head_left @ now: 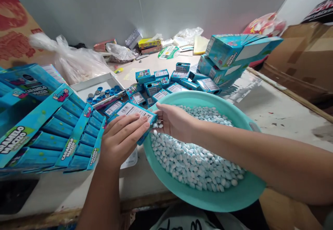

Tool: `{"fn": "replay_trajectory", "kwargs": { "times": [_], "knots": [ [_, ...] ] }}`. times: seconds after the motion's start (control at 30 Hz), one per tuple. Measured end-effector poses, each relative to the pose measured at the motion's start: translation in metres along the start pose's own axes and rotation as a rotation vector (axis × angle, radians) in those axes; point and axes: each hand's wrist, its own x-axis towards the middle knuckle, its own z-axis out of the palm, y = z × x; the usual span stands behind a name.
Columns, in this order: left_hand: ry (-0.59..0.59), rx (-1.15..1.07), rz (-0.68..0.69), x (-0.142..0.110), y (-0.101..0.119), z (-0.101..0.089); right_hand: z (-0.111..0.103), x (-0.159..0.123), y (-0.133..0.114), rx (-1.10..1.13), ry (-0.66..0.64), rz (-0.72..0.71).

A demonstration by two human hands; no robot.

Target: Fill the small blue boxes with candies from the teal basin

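The pale worktable [273, 115] supported the whole layout, with a brown cardboard box [301, 53] at its right edge. Blue "Caramelo Macizo" display boxes [47, 129], filled with cartons, stood tilted at the left. The teal basin [179, 196] sat near the front edge, to the right of the display boxes. A second stack of blue display boxes [223, 53] leaned behind the basin at the right. A heap of small blue cartons [156, 89] lay behind the basin rim; a shallow white tray [104, 82] was located to its left. The left hand [122, 133] gripped one printed carton [132, 110], fingers flat across its label, at the basin's left rim. The right hand [173, 119] was cupped around a few candies at that carton's right end. Blue caps [114, 91] lay loose in the tray. White and pale-blue candies [195, 164] covered the basin floor.
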Motion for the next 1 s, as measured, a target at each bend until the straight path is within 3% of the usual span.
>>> {"fn": "replay_trajectory", "kwargs": {
  "times": [0.1,0.3,0.37,0.43,0.53,0.6,0.67,0.77,0.9,1.0],
  "knots": [
    [-0.059,0.046,0.0,-0.001,-0.001,0.003,-0.001,0.002,0.0,-0.004,0.019,-0.017],
    [-0.034,0.02,-0.075,-0.006,-0.007,0.01,-0.004,0.003,-0.004,-0.151,-0.019,-0.035],
    [0.003,0.027,-0.113,-0.009,-0.008,0.011,-0.007,0.002,-0.009,-0.395,-0.069,-0.098],
    [0.055,0.055,-0.205,-0.012,-0.006,0.012,-0.01,0.0,-0.015,-0.801,-0.067,-0.259],
    [0.129,0.078,-0.488,-0.012,-0.003,0.007,-0.015,-0.006,-0.023,-1.381,0.011,-0.51],
    [0.133,0.026,-0.709,-0.011,-0.004,0.001,-0.018,-0.009,-0.025,-1.596,0.04,-0.52],
    [0.084,-0.042,-0.881,-0.011,-0.008,-0.007,-0.021,-0.009,-0.025,-1.72,0.051,-0.469],
    [-0.026,-0.116,-1.008,-0.018,-0.021,-0.019,-0.024,-0.009,-0.022,-1.836,0.04,-0.444],
    [-0.098,-0.143,-1.014,-0.033,-0.04,-0.028,-0.026,-0.013,-0.02,-1.983,-0.079,-0.435],
    [-0.208,-0.139,-0.944,-0.04,-0.05,-0.031,-0.026,-0.015,-0.019,-2.058,-0.126,-0.449]
  ]
}}
